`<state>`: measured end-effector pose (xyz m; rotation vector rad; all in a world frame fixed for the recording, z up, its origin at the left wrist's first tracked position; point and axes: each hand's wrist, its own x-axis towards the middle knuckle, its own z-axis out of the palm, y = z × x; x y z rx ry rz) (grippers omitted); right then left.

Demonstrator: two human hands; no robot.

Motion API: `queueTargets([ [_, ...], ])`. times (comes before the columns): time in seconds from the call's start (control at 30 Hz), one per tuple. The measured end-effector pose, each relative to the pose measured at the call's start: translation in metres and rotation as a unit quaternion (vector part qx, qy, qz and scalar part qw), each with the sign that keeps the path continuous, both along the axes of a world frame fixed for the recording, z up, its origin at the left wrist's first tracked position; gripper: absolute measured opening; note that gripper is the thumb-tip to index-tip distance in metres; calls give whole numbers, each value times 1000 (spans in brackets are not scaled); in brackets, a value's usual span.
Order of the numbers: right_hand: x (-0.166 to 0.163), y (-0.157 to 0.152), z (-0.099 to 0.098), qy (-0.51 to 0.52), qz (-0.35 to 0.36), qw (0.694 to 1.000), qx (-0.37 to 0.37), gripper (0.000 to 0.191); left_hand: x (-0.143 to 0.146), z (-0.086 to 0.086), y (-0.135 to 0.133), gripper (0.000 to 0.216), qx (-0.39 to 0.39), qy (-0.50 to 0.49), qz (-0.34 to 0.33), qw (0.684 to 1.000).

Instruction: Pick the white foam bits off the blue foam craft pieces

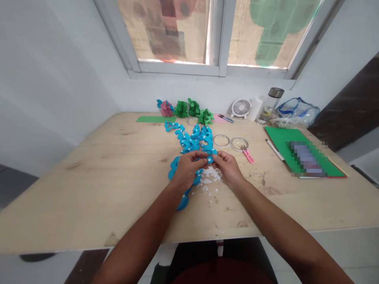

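Note:
Between my two hands is a blue paper cutout (pixel 210 159) with a small white patch on it. My left hand (pixel 189 167) pinches its left side, and my right hand (pixel 227 165) pinches the right. Several more blue paper pieces (pixel 189 141), some with white tabs, lie in a loose cluster just beyond my fingers. Other blue pieces (pixel 182 202) lie beneath and beside my left hand and wrist, partly hidden by them. Small white paper scraps (pixel 211 175) are scattered on the wooden table (pixel 118 169) below my hands.
Two tape rolls (pixel 221 141) and pink-handled snips (pixel 248 154) lie right of the cluster. Green and pink paper figures (pixel 181 109) stand along the wall. A small white fan (pixel 241 107), a bottle (pixel 270 105) and a plastic bag (pixel 297 112) stand behind. Green sheets (pixel 278 138) lie at right.

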<state>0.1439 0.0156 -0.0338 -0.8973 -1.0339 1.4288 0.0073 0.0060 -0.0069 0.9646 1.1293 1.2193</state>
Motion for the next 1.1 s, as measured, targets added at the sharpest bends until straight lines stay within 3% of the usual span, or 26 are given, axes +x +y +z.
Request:
queueTargets([
  [0.27, 1, 2, -4, -3, 17, 1000, -3, 22, -3, -7, 4, 25, 22, 3, 1, 1000],
  [0.7, -4, 1, -6, -13, -29, 999, -4, 23, -2, -7, 4, 27, 54, 12, 1, 998],
  [1.1, -3, -1, 0, -50, -45, 998, 8, 26, -1, 1, 0, 19, -9, -8, -16, 1000],
])
